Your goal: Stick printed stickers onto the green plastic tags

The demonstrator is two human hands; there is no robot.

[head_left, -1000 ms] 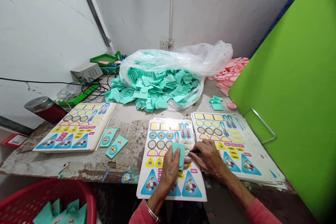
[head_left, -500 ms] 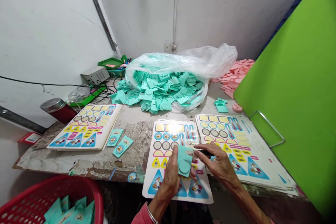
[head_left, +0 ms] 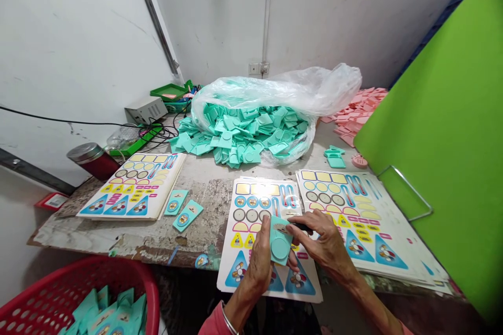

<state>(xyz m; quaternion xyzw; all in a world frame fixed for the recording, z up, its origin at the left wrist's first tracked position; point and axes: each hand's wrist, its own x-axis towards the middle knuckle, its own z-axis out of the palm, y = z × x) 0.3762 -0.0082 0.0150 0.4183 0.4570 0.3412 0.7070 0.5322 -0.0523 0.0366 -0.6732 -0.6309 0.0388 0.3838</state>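
My left hand (head_left: 259,259) is closed around a teal plastic piece (head_left: 280,247) with a round recess, held tilted over a sticker sheet (head_left: 231,267). A small pale half-round sticker (head_left: 280,228) lies on the upper part of this piece. My right hand (head_left: 326,241) touches that sticker's right end with its fingertips. A slim black tool (head_left: 302,227) is held in the same hand; most of it is hidden, so its kind is unclear. To the left, two teal pieces (head_left: 188,215) with round and pale stickers lie on the table.
More sticker sheets are stacked at left (head_left: 129,211) and right (head_left: 396,220). Behind them, a plastic bag (head_left: 271,89) spills teal pieces (head_left: 236,136). A red basket (head_left: 147,282) stands below the table's front left edge. A green board (head_left: 444,131) slants along the right, near pink pieces (head_left: 363,107).
The right fingertips have come down onto the sticker, which now lies on the teal piece. The left hand has turned the piece slightly to face me. The whole view has shifted a little.
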